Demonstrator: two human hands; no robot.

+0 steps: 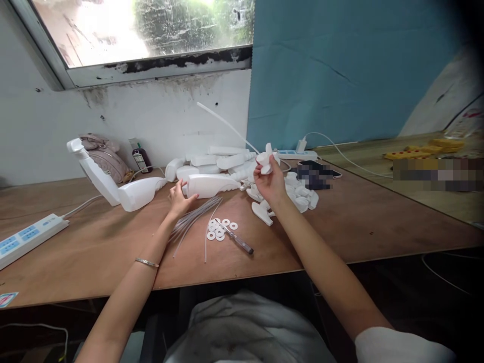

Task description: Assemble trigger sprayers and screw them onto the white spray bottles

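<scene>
White plastic bottle [212,185] lies sideways on the brown table [328,237] in the head view; the left hand [181,200] curves around its wide end, how firmly is unclear. The right hand [273,185] holds up a white spray head [265,160], whose long tube [224,121] might pull loose if it catches the piled bottles [230,160].

The right hand [271,185] is covering part of a white plastic trigger spray head [264,170]. The left hand [182,199] is hiding the near end of a white, ribbed-neck plastic bottle [212,185]; contact is remaining unclear. Pixelation is masking part of a dark, flat, phone-like slab [335,174]. The left edge is cutting off a white power strip with blue sockets [34,236]; the top edge is cropping a grey-framed glass window [151,31].
</scene>
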